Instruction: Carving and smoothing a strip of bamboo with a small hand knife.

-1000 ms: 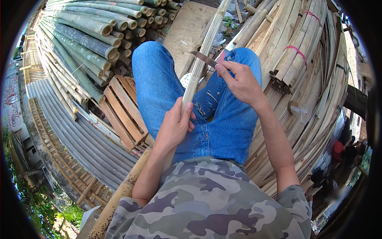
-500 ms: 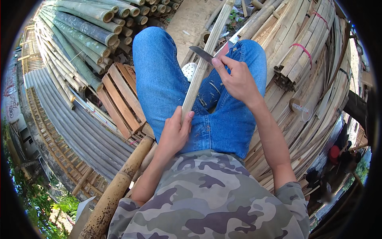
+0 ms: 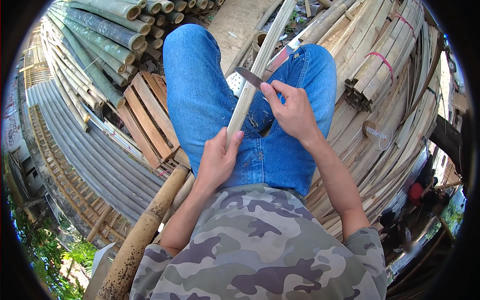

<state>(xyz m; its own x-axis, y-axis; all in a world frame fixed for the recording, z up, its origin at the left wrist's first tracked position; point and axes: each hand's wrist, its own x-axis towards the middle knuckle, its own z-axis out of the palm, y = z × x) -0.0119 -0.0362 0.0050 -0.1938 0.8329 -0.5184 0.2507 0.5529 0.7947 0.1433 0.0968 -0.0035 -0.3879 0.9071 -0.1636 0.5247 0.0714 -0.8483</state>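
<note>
A long, pale bamboo strip point(image 3: 260, 70) slants up and away from my lap, between my knees. My left hand point(image 3: 219, 156) is closed around its near end, the thumb lying along the top. In my right hand point(image 3: 291, 111) is a knife point(image 3: 248, 77), its handle hidden in my fist. The dark blade points left and lies across the strip, about midway between my left hand and the strip's far part. Small shavings cling to my jeans point(image 3: 195, 100) below the strip.
Thick green bamboo poles point(image 3: 107, 32) are stacked at the far left, beside a wooden slatted crate point(image 3: 150, 120) and grey corrugated sheets point(image 3: 90, 145). Bundled split bamboo point(image 3: 372, 75) and loose strips lie to the right. One stout bamboo pole point(image 3: 145, 230) runs by my left elbow.
The knife and my right hand have slid a little toward me along the strip. My left hand still grips the near end, shifted slightly. The whole view has moved a little.
</note>
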